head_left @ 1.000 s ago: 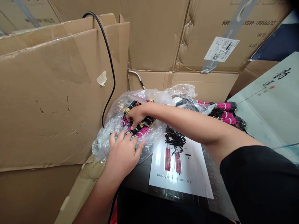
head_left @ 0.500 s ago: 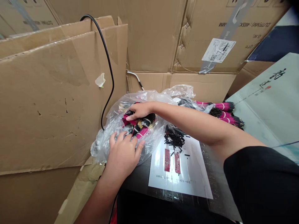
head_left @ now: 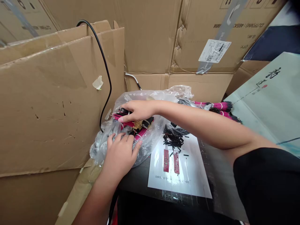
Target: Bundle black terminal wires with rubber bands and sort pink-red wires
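A clear plastic bag lies open, with bundles of pink and black wires inside. My right hand reaches over it from the right, fingers wrapped round one wire bundle at the bag's left side. Below that, a second wire bundle with a white tie lies in the bag. My left hand rests on the near edge of the plastic, fingers spread, with nothing visibly held in it.
A printed sheet bears two red circuit boards and many short black tubes. More pink wire bundles lie behind my right forearm. Cardboard stands at left, a black cable hanging over it.
My right hand has moved left within the bag, and the wire bundle under it now sticks out past its fingers. My left hand has hardly moved. The whole view has shifted slightly.
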{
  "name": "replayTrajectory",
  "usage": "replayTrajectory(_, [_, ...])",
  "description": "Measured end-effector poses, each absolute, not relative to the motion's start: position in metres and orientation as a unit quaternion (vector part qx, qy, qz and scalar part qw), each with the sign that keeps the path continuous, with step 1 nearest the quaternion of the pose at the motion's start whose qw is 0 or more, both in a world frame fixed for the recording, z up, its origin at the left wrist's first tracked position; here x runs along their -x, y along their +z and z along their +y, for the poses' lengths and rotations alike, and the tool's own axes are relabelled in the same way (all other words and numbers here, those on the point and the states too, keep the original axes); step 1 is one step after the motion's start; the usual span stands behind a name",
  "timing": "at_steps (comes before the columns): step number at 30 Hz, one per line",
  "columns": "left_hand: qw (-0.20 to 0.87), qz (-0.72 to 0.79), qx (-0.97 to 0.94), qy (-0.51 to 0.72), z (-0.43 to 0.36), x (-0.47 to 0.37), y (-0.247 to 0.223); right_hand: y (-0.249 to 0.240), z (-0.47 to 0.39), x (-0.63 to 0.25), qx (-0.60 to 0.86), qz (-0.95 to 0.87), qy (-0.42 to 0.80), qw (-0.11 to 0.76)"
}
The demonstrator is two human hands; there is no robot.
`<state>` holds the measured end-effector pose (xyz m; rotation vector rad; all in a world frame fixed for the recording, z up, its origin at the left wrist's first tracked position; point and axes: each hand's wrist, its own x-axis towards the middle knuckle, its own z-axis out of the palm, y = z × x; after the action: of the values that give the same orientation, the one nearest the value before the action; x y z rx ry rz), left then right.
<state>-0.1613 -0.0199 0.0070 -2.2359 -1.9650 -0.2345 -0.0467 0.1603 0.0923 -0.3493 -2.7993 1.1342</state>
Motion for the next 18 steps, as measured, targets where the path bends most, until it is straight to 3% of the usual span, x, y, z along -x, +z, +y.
replayTrajectory(4, [0.081, -0.659, 0.742, -0.095, -0.019, 0.163, 0.008, 0.1, 0.144, 0.024, 0.039, -0.81, 0.582, 0.05])
replayTrajectory(6, [0.093, -0.654, 0.744, -0.105, -0.018, 0.161, 0.009, 0.1, 0.132, 0.007, 0.026, -0.773, 0.629, 0.082])
replayTrajectory(13, [0.093, -0.609, 0.776, -0.136, -0.017, 0.152, 0.012, 0.103, 0.077, -0.086, 0.174, -0.708, 0.647, 0.223])
replayTrajectory(18, [0.074, -0.582, 0.802, -0.113, -0.02, 0.141, 0.005, 0.074, 0.049, -0.15, 0.33, -0.679, 0.585, 0.295])
